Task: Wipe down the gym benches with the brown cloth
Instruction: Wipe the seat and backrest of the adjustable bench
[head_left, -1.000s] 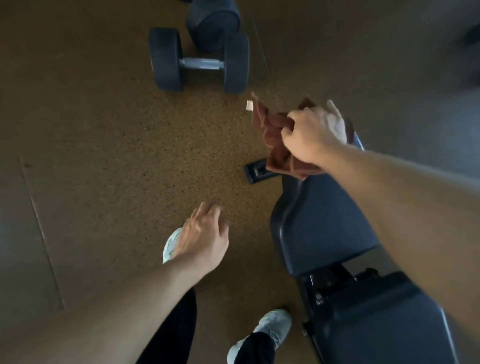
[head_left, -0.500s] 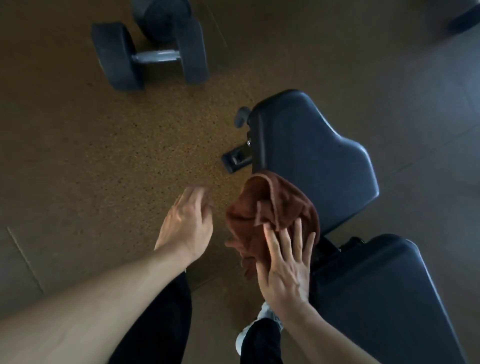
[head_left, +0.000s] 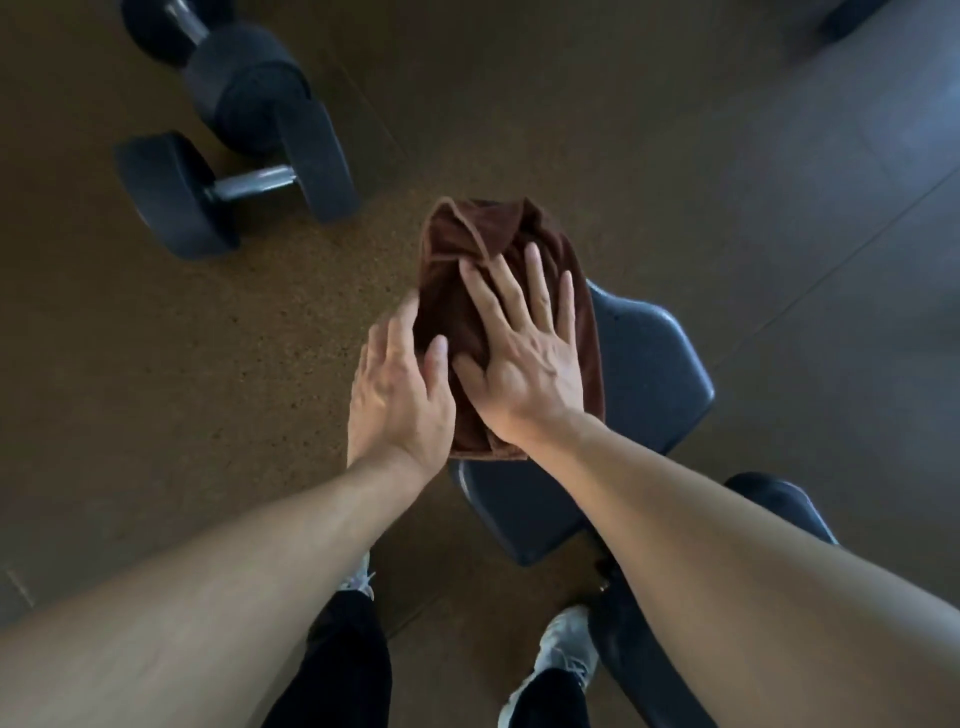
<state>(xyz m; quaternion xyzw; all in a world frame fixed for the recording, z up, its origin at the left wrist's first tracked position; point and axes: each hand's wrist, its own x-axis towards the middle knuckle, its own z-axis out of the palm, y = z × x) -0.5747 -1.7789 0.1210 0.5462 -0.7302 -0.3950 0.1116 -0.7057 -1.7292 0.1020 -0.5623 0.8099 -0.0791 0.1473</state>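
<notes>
The cloth (head_left: 457, 291) lies bunched on the far end of the bench (head_left: 649, 374) seat pad, covering the pad's front edge and hanging a little past it. The right hand (head_left: 524, 358) rests flat on top of the cloth, fingers (head_left: 535, 280) straight and spread apart, palm pressing the fabric onto the bench. The left hand (head_left: 400, 395) sits just beside it, at the side of the bench nearer the dumbbells, its fingers straight and held together, touching the edge of the cloth; the thumb tip lies against the fabric close to the right thumb. Neither hand curls round the cloth.

Past the bench and off to the left-hand side, a dumbbell (head_left: 234, 187) lies on the floor (head_left: 156, 389), with a second dumbbell (head_left: 228, 67) just behind it. Nearer the person than the bench seat, a second dark pad (head_left: 779, 499) shows under the right forearm. Below the bench, two white shoes (head_left: 566, 654) and dark trouser legs stand on the floor.
</notes>
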